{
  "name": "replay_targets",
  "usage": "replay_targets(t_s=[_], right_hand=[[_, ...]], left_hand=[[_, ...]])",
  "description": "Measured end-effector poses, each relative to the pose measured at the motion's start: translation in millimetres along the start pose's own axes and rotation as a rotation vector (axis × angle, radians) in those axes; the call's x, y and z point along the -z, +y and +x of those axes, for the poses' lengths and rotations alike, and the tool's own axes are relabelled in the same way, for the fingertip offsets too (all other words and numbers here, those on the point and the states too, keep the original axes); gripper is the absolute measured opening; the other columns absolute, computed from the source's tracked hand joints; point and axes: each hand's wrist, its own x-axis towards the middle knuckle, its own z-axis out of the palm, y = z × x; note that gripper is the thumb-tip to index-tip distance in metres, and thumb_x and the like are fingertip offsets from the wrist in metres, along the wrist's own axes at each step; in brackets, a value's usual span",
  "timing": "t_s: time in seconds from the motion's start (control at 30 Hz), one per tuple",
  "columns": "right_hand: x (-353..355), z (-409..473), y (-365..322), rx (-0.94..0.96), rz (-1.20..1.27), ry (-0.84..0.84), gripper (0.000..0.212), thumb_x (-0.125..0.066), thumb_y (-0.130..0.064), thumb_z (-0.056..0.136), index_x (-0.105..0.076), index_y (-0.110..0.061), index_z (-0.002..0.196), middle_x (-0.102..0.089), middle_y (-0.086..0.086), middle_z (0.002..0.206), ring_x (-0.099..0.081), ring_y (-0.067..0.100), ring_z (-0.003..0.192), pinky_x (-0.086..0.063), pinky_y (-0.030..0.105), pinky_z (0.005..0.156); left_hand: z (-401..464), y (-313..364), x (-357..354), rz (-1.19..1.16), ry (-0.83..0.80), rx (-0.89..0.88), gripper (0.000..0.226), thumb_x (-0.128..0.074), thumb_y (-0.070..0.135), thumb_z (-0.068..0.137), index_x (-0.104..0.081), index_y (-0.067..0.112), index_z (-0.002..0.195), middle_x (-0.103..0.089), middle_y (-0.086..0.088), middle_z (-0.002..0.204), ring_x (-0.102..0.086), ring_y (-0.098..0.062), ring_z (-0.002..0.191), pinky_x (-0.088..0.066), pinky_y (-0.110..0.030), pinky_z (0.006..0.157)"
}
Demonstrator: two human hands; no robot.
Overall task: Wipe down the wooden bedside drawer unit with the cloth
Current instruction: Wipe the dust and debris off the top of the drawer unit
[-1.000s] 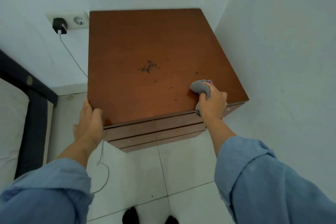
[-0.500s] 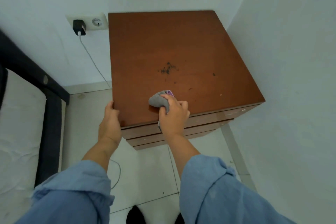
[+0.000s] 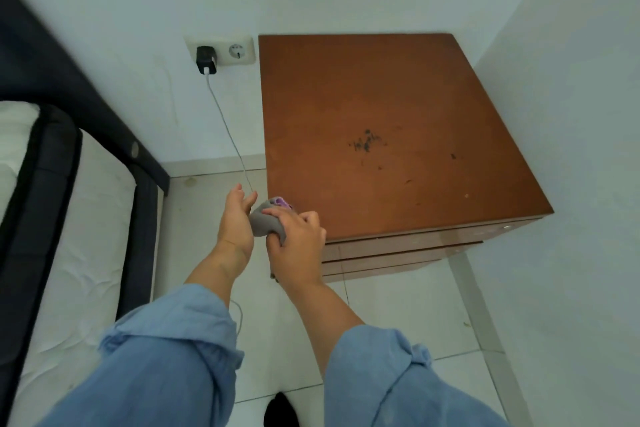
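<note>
At the near left corner of the drawer unit [image 3: 398, 135], my right hand [image 3: 298, 246] grips the bunched cloth [image 3: 265, 224]; my left hand [image 3: 235, 218] hangs spread beside it, off the edge. Swept crumbs [image 3: 367, 141] could miss my palm and scatter on the floor [image 3: 194, 218].

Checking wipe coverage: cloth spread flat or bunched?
Bunched. The grey cloth is a wad gripped in the right hand at the drawer unit top's near-left corner.
</note>
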Motion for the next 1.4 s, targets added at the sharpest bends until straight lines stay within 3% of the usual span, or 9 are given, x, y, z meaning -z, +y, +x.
replay_targets(t_s=[0.2,0.33,0.53,0.7,0.93,1.1,1.2,1.27,1.4], right_hand=[[10,25,-10,-0.093,0.157,-0.129,0.033,-0.051,-0.012,0.083,-0.064,-0.021,0.111,-0.065,0.008,0.097,-0.052,0.021,0.097,-0.042,0.03,0.078],[19,70,-18,-0.154,0.273,-0.024,0.033,-0.05,-0.007,0.081,-0.065,-0.016,0.109,-0.068,0.008,0.1,-0.061,0.026,0.094,-0.053,0.038,0.078],[23,154,-29,-0.09,0.22,0.014,0.034,-0.047,-0.004,0.084,-0.063,-0.013,0.112,-0.066,0.008,0.108,-0.058,0.026,0.101,-0.047,0.033,0.084],[2,193,-20,-0.027,-0.029,-0.062,0.038,-0.044,-0.012,0.082,-0.062,-0.023,0.113,-0.065,0.007,0.112,-0.053,0.031,0.109,-0.045,0.046,0.094],[-3,155,-5,0.08,-0.089,-0.097,0.037,-0.048,-0.013,0.081,-0.066,-0.025,0.111,-0.068,0.001,0.109,-0.051,0.026,0.104,-0.044,0.035,0.091],[10,102,0,0.078,-0.07,-0.106,0.031,-0.052,-0.012,0.082,-0.068,-0.023,0.107,-0.062,-0.003,0.085,-0.049,0.023,0.097,-0.042,0.031,0.079],[18,72,2,0.072,-0.056,-0.115,0.031,-0.054,-0.011,0.082,-0.068,-0.023,0.108,-0.043,-0.019,0.072,-0.05,0.023,0.096,-0.045,0.032,0.081],[22,55,6,0.086,-0.067,-0.124,0.031,-0.054,-0.011,0.082,-0.068,-0.023,0.107,-0.05,-0.014,0.074,-0.051,0.025,0.098,-0.047,0.037,0.083],[26,33,14,0.084,-0.074,-0.137,0.03,-0.054,-0.013,0.083,-0.067,-0.024,0.107,-0.061,-0.002,0.084,-0.05,0.022,0.099,-0.046,0.04,0.085]], left_hand=[[3,4,14,0.054,0.046,0.014,0.034,-0.026,0.038,0.101,-0.052,0.021,0.116,-0.052,-0.007,0.135,-0.04,-0.02,0.132,-0.023,-0.029,0.102],[4,1,5,0.061,-0.033,0.056,0.043,-0.027,0.033,0.1,-0.048,0.017,0.133,-0.049,-0.005,0.141,-0.039,-0.017,0.134,-0.02,-0.033,0.109],[10,-11,2,0.046,-0.16,0.058,0.033,-0.031,0.027,0.099,-0.058,0.022,0.116,-0.059,0.007,0.116,-0.05,-0.005,0.113,-0.031,-0.015,0.079],[24,-19,15,0.08,-0.171,0.042,0.042,-0.032,0.028,0.097,-0.059,0.017,0.128,-0.059,0.004,0.126,-0.051,-0.007,0.117,-0.03,-0.017,0.086],[24,-20,16,0.061,-0.169,0.074,0.049,-0.023,0.028,0.099,-0.056,0.013,0.131,-0.058,0.002,0.126,-0.05,-0.006,0.111,-0.028,-0.022,0.092],[11,-14,7,0.031,-0.145,0.078,0.049,-0.021,0.028,0.099,-0.054,0.01,0.13,-0.057,0.002,0.119,-0.051,-0.005,0.105,-0.029,-0.022,0.088],[5,-16,8,0.047,-0.124,0.069,0.051,-0.019,0.029,0.099,-0.056,0.008,0.128,-0.058,-0.002,0.117,-0.052,-0.005,0.101,-0.036,-0.014,0.074],[-2,-18,10,0.051,-0.097,0.078,0.049,-0.019,0.03,0.099,-0.057,0.01,0.122,-0.058,-0.006,0.115,-0.051,-0.009,0.105,-0.035,-0.013,0.067],[-21,-29,8,0.058,-0.065,0.06,0.046,-0.019,0.031,0.099,-0.056,0.014,0.12,-0.059,-0.006,0.117,-0.049,-0.011,0.111,-0.029,-0.025,0.086]])
